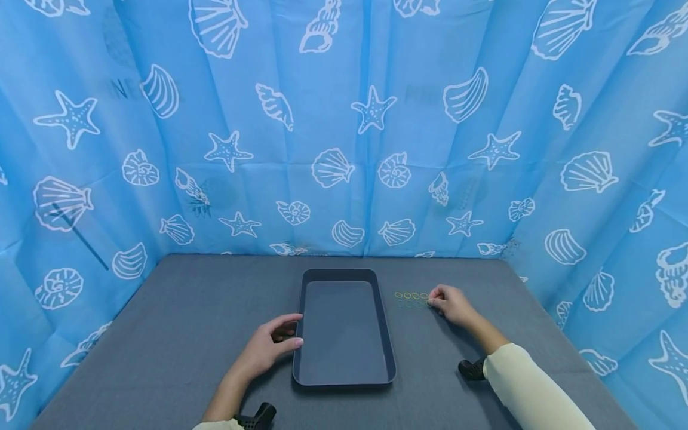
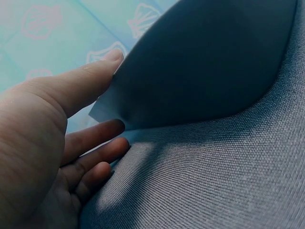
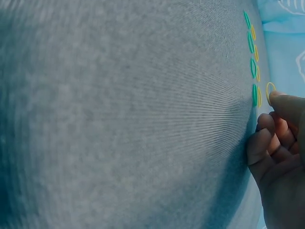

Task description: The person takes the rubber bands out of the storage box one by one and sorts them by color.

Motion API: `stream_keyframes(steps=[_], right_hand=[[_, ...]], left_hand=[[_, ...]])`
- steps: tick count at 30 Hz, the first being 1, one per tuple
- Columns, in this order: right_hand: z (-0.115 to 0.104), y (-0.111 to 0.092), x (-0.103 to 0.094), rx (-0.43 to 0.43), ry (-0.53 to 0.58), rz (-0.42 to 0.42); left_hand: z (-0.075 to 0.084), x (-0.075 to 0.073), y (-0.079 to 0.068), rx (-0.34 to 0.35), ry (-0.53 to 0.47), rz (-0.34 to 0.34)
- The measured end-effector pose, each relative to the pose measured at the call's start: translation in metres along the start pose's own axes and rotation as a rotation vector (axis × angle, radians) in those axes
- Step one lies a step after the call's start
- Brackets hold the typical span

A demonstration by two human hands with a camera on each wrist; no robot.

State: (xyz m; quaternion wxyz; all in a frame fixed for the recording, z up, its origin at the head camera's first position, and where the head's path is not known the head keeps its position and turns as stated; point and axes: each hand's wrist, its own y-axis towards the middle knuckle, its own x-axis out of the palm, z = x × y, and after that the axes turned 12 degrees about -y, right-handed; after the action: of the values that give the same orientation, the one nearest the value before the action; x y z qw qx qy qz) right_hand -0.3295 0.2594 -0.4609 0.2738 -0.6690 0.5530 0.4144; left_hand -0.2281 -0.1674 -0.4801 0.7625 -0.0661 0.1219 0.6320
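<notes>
In the right wrist view, a thin yellow rubber band [image 3: 267, 90] stands up from the fingertips of my right hand [image 3: 281, 148], which pinches it. Beside that hand, several yellow rubber bands [image 1: 407, 295] lie in a row on the grey cloth, with a row of green rubber bands [image 3: 253, 68] alongside. My left hand [image 1: 264, 348] is at the left side of a dark grey tray [image 1: 391, 346]. Its thumb tip meets the tray's rim in the left wrist view, while the other fingers lie relaxed near the base of the wall.
A grey cloth [image 1: 215, 298] covers the table. Blue curtains [image 1: 333, 107] with white shells and starfish stand behind it and along both sides. The tray sits mid-table, between the left hand and the rows of bands. Each wrist wears a black device [image 1: 472, 369].
</notes>
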Motion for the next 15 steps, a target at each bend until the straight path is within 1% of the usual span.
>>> stream_keyframes(steps=[5,12,15], right_hand=[[0.0021,0.0011,0.0008,0.076,0.004,0.003],[0.0018,0.0025,0.0009,0.118,-0.016,0.026],[0.0027,0.0050,0.0017,0.158,-0.016,0.035]], left_hand=[[-0.0004,0.0006,-0.0003,0.002,-0.001,0.005],[0.0002,0.0010,-0.0006,-0.008,0.016,0.018],[0.0009,0.0014,-0.0006,-0.010,0.020,0.022]])
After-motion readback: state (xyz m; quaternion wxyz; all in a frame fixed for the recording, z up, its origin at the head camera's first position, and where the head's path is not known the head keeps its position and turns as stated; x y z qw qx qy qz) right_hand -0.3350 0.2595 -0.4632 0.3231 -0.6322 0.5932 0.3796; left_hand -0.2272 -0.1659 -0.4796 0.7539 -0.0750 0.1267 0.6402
